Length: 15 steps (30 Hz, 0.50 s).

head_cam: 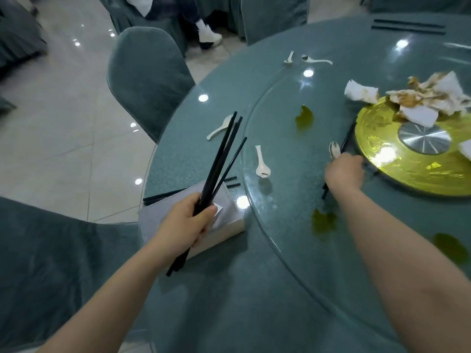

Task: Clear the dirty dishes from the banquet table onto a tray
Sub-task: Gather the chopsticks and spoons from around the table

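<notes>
On the round teal surface [254, 289], a glass turntable [280, 207] carries a glossy gold centre disc [407, 174] heaped with crumpled, stained napkins [430, 98]. The left hand [186, 222] has its grip clenched round a splayed bundle of slim black chopsticks [224, 154]; the right hand [344, 171] closes on another chopstick pair [348, 138] beside a spoon [334, 149]. Smooth white ceramic spoons [262, 164] lie scattered. No tray is visible. Oily green spills [304, 118] could slick the sticks, and the loose bundle may slip.

Spoon [262, 164] on turntable [280, 225]; napkins [418, 100] far right; tissue box [229, 220] at table [229, 301] edge, left.
</notes>
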Each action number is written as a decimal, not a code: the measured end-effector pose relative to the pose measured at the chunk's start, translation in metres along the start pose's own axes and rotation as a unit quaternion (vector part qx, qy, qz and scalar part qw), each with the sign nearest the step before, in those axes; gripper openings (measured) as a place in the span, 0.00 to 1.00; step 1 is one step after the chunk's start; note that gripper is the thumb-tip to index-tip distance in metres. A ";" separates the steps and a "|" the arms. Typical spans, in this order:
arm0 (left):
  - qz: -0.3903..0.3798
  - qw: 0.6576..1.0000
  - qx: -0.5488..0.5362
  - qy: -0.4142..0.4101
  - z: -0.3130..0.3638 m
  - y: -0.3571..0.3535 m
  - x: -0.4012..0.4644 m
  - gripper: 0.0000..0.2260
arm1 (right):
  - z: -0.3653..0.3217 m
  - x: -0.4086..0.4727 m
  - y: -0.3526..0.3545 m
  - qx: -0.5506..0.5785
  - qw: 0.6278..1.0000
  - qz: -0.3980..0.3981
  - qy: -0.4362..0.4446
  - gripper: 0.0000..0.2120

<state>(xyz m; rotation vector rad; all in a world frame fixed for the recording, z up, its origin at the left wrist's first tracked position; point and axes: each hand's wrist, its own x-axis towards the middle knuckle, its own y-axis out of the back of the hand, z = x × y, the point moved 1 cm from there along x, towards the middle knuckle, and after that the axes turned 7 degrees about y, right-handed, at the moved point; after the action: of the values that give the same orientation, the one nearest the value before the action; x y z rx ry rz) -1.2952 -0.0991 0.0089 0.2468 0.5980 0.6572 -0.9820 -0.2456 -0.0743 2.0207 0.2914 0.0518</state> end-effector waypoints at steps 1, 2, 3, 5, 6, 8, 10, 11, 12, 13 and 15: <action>-0.004 1.000 -0.012 0.007 -0.001 0.001 0.001 0.04 | -0.001 0.003 0.000 0.009 1.000 0.004 -0.003 0.14; -0.008 1.000 -0.026 0.014 -0.002 0.002 0.002 0.04 | -0.001 0.005 0.001 0.019 1.000 0.007 -0.007 0.13; -0.010 0.999 -0.042 0.022 -0.004 0.001 0.002 0.03 | 0.000 0.009 0.002 0.027 1.000 0.007 -0.012 0.12; -0.010 0.997 -0.067 0.038 -0.006 0.000 0.000 0.04 | 0.003 0.015 0.005 0.039 0.999 -0.010 -0.029 0.12; -0.009 0.996 -0.076 0.044 -0.007 0.000 -0.001 0.05 | 0.004 0.017 0.006 0.042 0.998 -0.023 -0.041 0.12; -0.005 0.995 -0.088 0.051 -0.007 0.000 -0.002 0.05 | 0.004 0.019 0.009 0.040 0.996 -0.047 -0.058 0.13; 0.000 0.994 -0.095 0.055 -0.007 0.002 -0.005 0.07 | 0.002 0.014 0.011 0.026 0.997 -0.054 -0.053 0.13; 0.001 0.993 -0.101 0.056 -0.006 0.004 -0.005 0.08 | 0.001 0.010 0.012 0.020 0.997 -0.057 -0.048 0.13; 0.001 0.993 -0.107 0.056 -0.006 0.005 -0.006 0.09 | 0.000 0.005 0.013 0.017 0.997 -0.060 -0.043 0.12; -0.001 0.992 -0.115 0.056 -0.005 0.007 -0.006 0.08 | 0.000 0.001 0.014 0.020 0.997 -0.063 -0.040 0.12; -0.008 0.989 -0.140 0.055 -0.004 0.009 -0.010 0.08 | -0.003 -0.010 0.018 0.042 0.997 -0.062 -0.036 0.11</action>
<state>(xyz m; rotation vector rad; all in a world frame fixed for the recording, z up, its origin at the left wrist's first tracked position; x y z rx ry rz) -1.3088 -0.0982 0.0137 -0.0568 0.6043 0.7340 -0.9886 -0.2531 -0.0561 2.0775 0.3785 -0.1113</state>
